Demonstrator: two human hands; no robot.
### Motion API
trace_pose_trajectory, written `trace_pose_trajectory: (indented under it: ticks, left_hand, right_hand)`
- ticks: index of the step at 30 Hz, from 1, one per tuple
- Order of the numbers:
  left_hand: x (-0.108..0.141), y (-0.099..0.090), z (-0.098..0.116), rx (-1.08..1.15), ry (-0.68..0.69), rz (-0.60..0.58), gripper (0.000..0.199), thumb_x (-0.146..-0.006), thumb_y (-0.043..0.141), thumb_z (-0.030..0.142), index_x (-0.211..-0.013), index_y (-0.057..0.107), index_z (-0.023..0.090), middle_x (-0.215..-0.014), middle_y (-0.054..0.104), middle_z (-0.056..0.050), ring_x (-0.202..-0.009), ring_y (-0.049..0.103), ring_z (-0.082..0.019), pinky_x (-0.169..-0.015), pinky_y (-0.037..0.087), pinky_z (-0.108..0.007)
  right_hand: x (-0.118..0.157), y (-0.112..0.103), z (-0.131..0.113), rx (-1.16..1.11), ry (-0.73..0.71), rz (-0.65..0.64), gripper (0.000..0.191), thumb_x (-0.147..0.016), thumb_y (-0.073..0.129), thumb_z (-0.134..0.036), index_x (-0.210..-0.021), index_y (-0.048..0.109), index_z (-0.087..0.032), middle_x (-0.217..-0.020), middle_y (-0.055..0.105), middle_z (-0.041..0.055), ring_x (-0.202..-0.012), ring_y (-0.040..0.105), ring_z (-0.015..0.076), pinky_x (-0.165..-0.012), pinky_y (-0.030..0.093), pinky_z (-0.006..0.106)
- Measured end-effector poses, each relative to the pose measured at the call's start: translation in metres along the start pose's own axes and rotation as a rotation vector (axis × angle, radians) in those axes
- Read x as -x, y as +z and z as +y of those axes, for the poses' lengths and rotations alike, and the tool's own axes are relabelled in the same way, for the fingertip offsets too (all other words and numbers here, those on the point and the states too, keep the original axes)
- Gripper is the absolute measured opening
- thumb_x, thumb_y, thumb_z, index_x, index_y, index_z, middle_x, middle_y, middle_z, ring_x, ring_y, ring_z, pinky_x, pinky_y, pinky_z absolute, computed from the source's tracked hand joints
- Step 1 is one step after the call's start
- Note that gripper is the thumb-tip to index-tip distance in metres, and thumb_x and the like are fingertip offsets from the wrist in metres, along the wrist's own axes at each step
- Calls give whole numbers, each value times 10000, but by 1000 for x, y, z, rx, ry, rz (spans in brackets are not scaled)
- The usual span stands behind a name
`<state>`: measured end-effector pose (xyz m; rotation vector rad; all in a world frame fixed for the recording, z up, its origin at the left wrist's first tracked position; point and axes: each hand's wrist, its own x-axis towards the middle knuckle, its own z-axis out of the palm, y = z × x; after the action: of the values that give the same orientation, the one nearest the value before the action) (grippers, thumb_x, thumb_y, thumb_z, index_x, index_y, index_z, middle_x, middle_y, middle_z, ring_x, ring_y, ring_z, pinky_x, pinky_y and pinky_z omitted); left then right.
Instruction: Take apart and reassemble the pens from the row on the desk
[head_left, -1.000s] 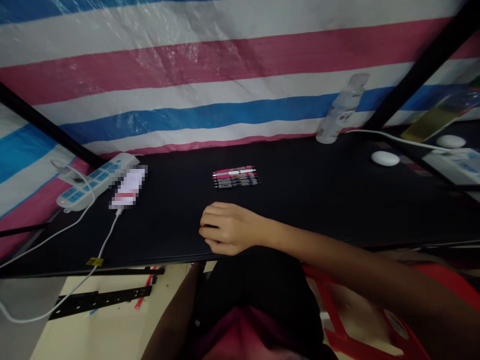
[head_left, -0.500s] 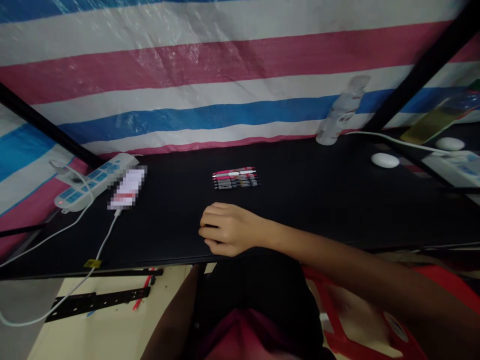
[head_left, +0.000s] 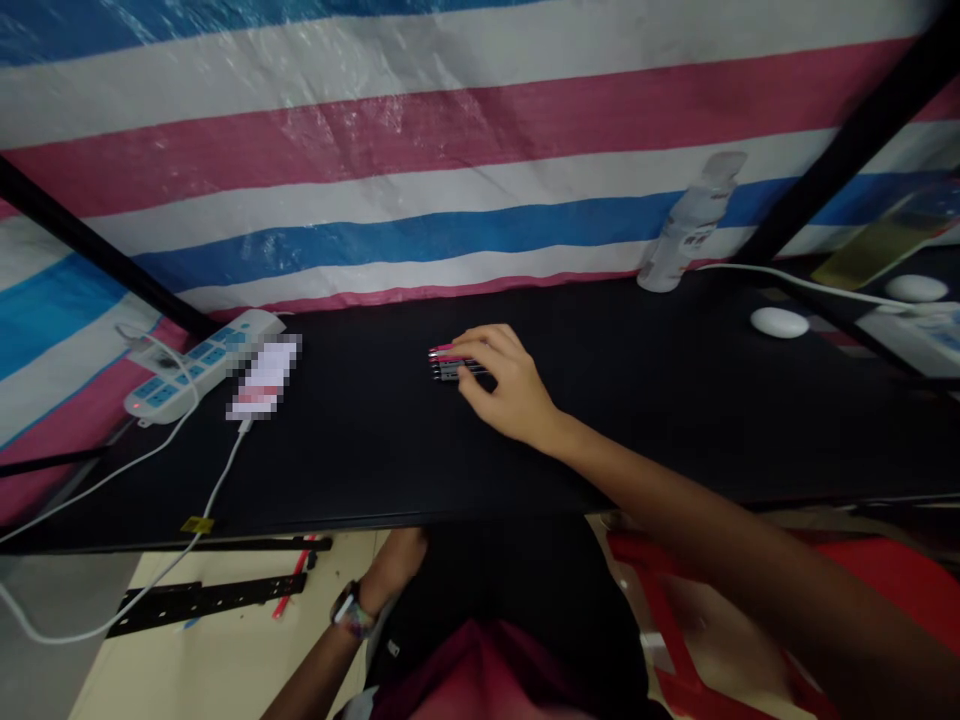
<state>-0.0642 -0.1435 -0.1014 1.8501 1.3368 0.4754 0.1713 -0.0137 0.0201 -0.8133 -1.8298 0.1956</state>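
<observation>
My right hand (head_left: 502, 380) reaches over a row of pens (head_left: 444, 369) lying side by side on the black tabletop (head_left: 352, 440). Its fingers are apart and curved across the far side of the row, while the thumb comes down at the near side. The pens' left ends show, pink ones at the back and dark grey ones in front; the rest is under the hand. My left hand (head_left: 407, 553) is low at the table's front edge beside my lap, with a watch (head_left: 351, 608) on its wrist. The tabletop hides the left fingers.
On the left lie a power strip (head_left: 206, 365) and a phone (head_left: 266, 375) on a white charging cable (head_left: 217, 485). At the back right stands a clear bottle (head_left: 686, 235), near a white oval object (head_left: 780, 322). A red stool (head_left: 667, 610) is below the table.
My right hand has moved from the table's front forward onto the pens, and its fingers have opened out from a loose curl. The left wrist has come into view below the edge.
</observation>
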Motion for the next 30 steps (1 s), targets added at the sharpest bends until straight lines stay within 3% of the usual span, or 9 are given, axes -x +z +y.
trace_pose_trajectory:
  ticks: [4, 8, 10, 13, 16, 17, 19, 23, 30]
  left_hand:
    - [23, -27, 35, -144, -95, -148, 247, -1033, 511, 193, -1146, 730, 211, -1123, 772, -118, -1042, 713, -292, -1003, 576, -484]
    - [38, -66, 114, 130, 31, -709, 193, -1017, 625, 202, -1168, 732, 258, -1098, 813, -30, -1004, 737, -193, -951, 577, -324]
    - [32, -81, 146, 258, 174, -795, 181, -1018, 716, 286, -1193, 754, 259, -1246, 792, -65, -1083, 736, -205, -976, 592, -323]
    - [-2, -94, 158, 335, 240, -287, 211, -1088, 648, 359, -1259, 722, 260, -1282, 751, -97, -1171, 721, -240, -1052, 590, -391]
    - [-58, -99, 135, 200, 394, 388, 268, -1045, 674, 345, -1303, 699, 276, -1371, 698, -101, -1335, 640, -294, -1220, 483, -489]
    - [-78, -100, 124, 138, 407, 500, 307, -1023, 690, 344, -1321, 692, 272, -1411, 679, -103, -1405, 596, -316, -1276, 420, -524]
    - [-117, -101, 102, 144, 368, 598, 345, -1001, 682, 347, -1336, 674, 267, -1436, 664, -102, -1444, 567, -323, -1319, 354, -545]
    - [-177, -101, 74, 404, 226, 637, 255, -983, 644, 368, -1207, 657, 246, -1363, 685, -110, -1363, 620, -296, -1271, 421, -492]
    - [-227, -98, 74, 661, 249, 541, 410, -1033, 586, 648, -1192, 655, 276, -1413, 697, -115, -1430, 620, -278, -1276, 424, -475]
  right_hand:
    - [-8, -6, 25, 31, 194, 96, 263, -957, 630, -140, -1122, 780, -279, -1195, 781, 73, -1182, 709, 308, -1093, 562, 568]
    - [-13, -11, 53, 9, 391, 187, 238, -961, 632, -201, -1133, 776, -281, -1220, 783, 85, -1203, 721, 307, -1102, 565, 550]
    - [-13, -10, 62, -14, 437, 190, 240, -956, 637, -219, -1149, 770, -268, -1239, 778, 95, -1218, 722, 305, -1122, 556, 545]
    - [-12, -9, 71, -31, 459, 182, 242, -961, 632, -253, -1168, 758, -261, -1262, 770, 106, -1229, 722, 303, -1141, 547, 543]
    - [-12, -6, 79, -49, 457, 206, 262, -961, 626, -290, -1187, 749, -245, -1309, 750, 132, -1284, 702, 307, -1174, 529, 540]
    - [-13, -5, 82, -64, 465, 214, 270, -957, 628, -302, -1192, 747, -246, -1326, 744, 135, -1309, 690, 307, -1187, 519, 540]
    - [-15, -3, 88, -115, 510, 214, 285, -947, 639, -334, -1200, 744, -254, -1340, 743, 125, -1334, 677, 308, -1201, 505, 546]
    - [-17, 1, 95, -283, 682, 189, 331, -941, 650, -432, -1192, 755, -244, -1268, 779, 104, -1256, 701, 311, -1176, 507, 559]
    - [-15, 4, 97, -342, 710, 173, 368, -938, 645, -500, -1185, 769, -256, -1257, 791, 85, -1234, 693, 310, -1127, 525, 534]
